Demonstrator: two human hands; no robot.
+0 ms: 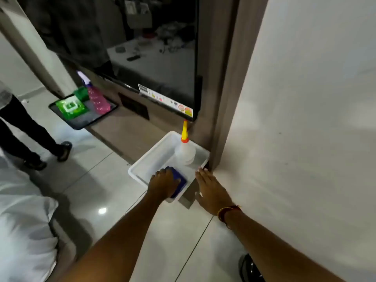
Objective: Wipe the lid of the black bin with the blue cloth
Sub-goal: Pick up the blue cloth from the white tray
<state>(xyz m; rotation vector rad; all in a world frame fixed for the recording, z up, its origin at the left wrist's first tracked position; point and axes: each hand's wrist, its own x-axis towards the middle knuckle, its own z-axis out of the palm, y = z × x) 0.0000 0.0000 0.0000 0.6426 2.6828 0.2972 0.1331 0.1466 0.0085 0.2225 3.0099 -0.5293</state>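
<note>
The left hand (pixel 163 183) lies flat on the blue cloth (pixel 179 183) at the near corner of the white tray (pixel 142 161), fingers not visibly closed, the right hand (pixel 211 192) hovers open beside, and the bin (pixel 251 268), dark, sits below the right forearm.
</note>
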